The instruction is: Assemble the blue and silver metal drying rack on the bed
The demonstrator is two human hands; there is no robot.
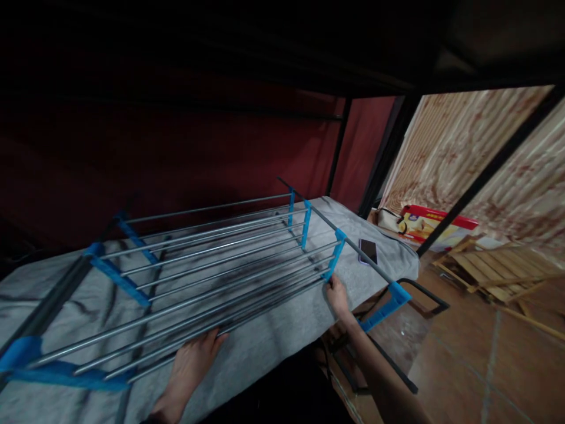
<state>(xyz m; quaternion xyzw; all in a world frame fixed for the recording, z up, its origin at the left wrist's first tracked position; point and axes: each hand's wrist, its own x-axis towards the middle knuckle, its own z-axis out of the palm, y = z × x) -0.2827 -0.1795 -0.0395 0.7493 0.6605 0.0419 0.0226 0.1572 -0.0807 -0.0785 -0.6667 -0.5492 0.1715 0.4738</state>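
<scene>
A shoe rack [220, 259] of grey metal tubes and blue plastic brackets lies on its side across a grey sheet [273, 335]. My left hand [197, 357] is closed around the front lower tube, left of the middle; its fingertips are partly hidden. Further right, my right hand [338, 296] grips the lower end of a blue bracket [335, 254] where the tubes meet it. Another blue bracket [386, 306] sticks out past the sheet's edge, beside my right forearm. At the far left, a blue corner bracket [26, 356] joins several tubes.
A phone [368, 251] lies on the sheet behind the rack's right side. Dark bed-frame posts [392, 153] and an overhead panel surround the bed. On the tiled floor [468, 347] to the right are a slatted wooden piece [507, 271] and a red and yellow box [436, 227].
</scene>
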